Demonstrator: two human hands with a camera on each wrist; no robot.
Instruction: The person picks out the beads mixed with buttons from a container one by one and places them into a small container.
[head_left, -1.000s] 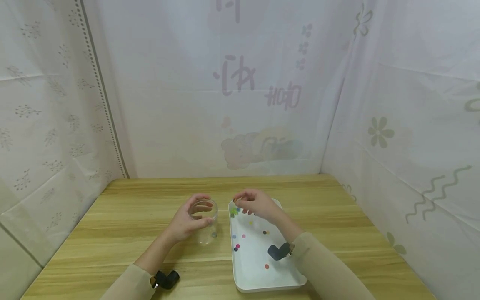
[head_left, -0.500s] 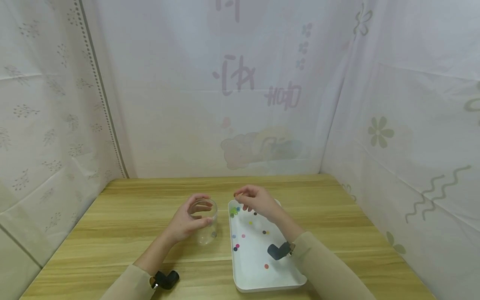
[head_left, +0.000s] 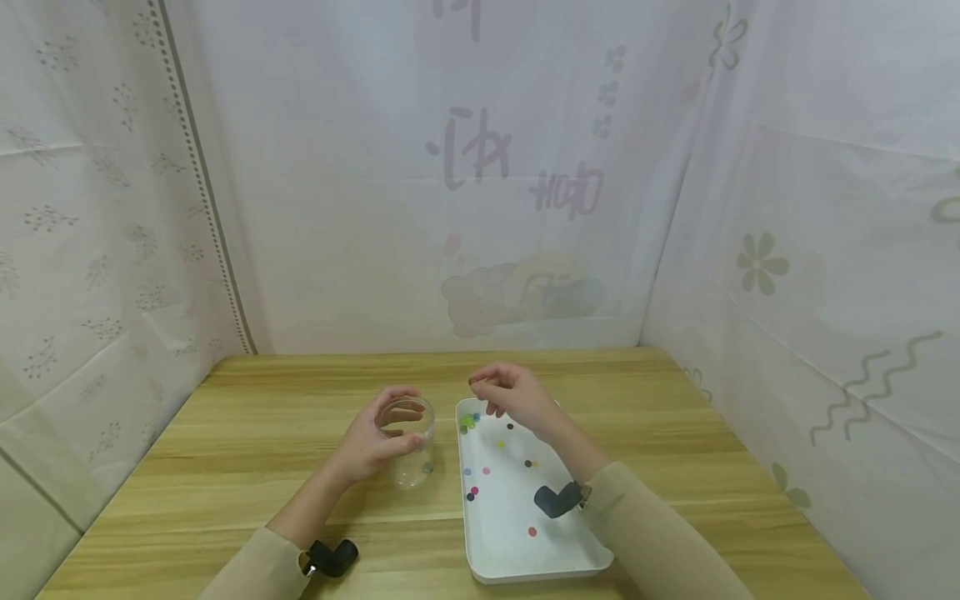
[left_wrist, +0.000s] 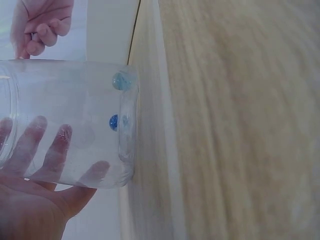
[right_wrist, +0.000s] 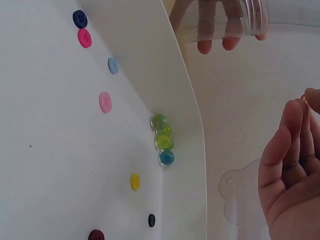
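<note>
My left hand [head_left: 377,440] holds an upright clear plastic jar [left_wrist: 65,90], fingers curled round its far side and thumb on the near side near the rim. Low inside it show a pale blue marble [left_wrist: 121,81] and a dark blue marble [left_wrist: 114,122]. Over the far end of the white tray [head_left: 502,550], my right hand [head_left: 517,398] pinches a small orange-brown piece [right_wrist: 303,98] between thumb and fingertips. The fingers cover most of the piece, so I cannot tell whether it is a marble or a button. That hand is right of the jar and above its rim.
Green-yellow marbles [right_wrist: 164,142] and a blue marble [right_wrist: 167,157] cluster in the tray's far left corner. Scattered buttons lie there too, among them a bright pink button [right_wrist: 84,38] and a yellow button [right_wrist: 135,182]. Wooden table [head_left: 285,417] surrounds the tray; patterned curtains [head_left: 360,250] hang behind.
My right hand has risen and moved slightly away from me, off the tray's far left corner, with the orange-brown piece in its fingertips. My left hand and the jar stay put.
</note>
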